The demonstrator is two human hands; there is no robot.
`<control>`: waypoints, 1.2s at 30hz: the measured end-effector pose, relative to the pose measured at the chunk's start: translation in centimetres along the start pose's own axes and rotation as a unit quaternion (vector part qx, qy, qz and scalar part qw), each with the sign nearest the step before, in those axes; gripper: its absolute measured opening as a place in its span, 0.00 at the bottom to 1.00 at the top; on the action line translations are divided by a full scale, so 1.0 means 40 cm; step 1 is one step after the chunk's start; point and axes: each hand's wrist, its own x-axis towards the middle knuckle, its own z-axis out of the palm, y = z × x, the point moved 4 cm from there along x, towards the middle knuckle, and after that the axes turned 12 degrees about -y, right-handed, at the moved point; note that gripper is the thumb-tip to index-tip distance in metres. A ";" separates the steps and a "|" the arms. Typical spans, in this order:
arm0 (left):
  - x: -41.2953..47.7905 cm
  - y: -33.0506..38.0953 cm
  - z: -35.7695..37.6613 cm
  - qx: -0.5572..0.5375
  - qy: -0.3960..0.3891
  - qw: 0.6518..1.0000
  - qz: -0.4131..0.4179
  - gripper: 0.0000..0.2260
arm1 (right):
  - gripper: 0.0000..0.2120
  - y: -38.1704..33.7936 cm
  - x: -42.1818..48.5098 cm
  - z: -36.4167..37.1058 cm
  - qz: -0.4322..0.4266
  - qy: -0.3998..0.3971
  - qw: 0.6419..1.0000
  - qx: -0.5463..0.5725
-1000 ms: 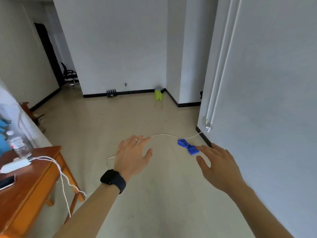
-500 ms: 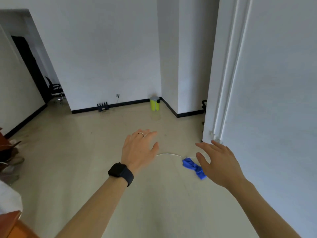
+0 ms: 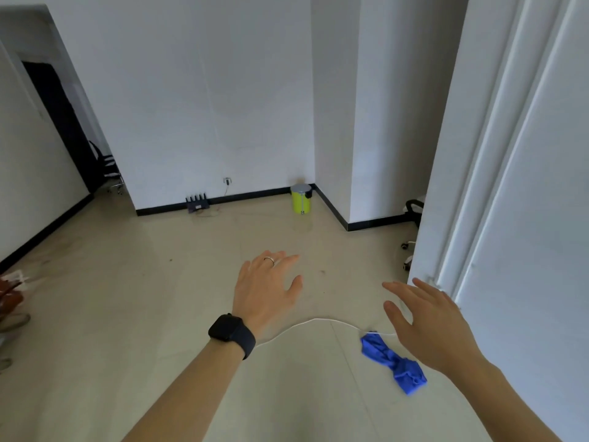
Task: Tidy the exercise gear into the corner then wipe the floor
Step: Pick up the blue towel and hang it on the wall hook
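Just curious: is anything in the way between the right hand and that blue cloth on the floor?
Nothing visible. The open right hand hangs beside the blue cloth; a thin white cord lies on the floor at the cloth's far end, not between them.

Blue cloth [image 3: 392,362], yellow-green bin [image 3: 301,201] — black watch [image 3: 232,334].

The person wears a black smartwatch [image 3: 227,327] on the left wrist — a dark, rounded-rectangle face on a wide matte black band [image 3: 248,342] that wraps the wrist closely. A thin silver-coloured ring [image 3: 269,259] sits on one finger of the left grip [image 3: 266,288], near the knuckle. The left forearm [image 3: 197,384] and the right forearm [image 3: 490,397] are both bare down to the bottom edge of the view.
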 end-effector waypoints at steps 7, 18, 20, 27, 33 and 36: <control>0.445 -0.099 0.114 -0.006 -0.034 0.998 0.047 0.20 | 0.23 0.080 0.360 0.058 0.054 0.013 0.998 0.016; 0.970 0.023 0.511 -0.002 -0.179 0.973 0.149 0.21 | 0.20 0.400 0.645 0.234 0.222 -0.058 0.972 0.045; 1.058 0.058 0.620 0.007 -0.206 0.964 0.168 0.21 | 0.20 0.490 0.700 0.302 0.249 -0.085 0.963 0.057; 1.258 0.122 1.005 0.038 -0.332 0.925 0.179 0.19 | 0.21 0.769 0.890 0.565 0.315 -0.192 0.925 0.095; 1.378 0.099 1.360 0.092 -0.448 0.868 0.194 0.27 | 0.23 0.940 1.010 0.864 0.374 -0.294 0.862 0.173; 1.432 0.073 1.576 0.130 -0.491 0.833 0.217 0.27 | 0.23 1.029 1.048 1.026 0.409 -0.325 0.829 0.199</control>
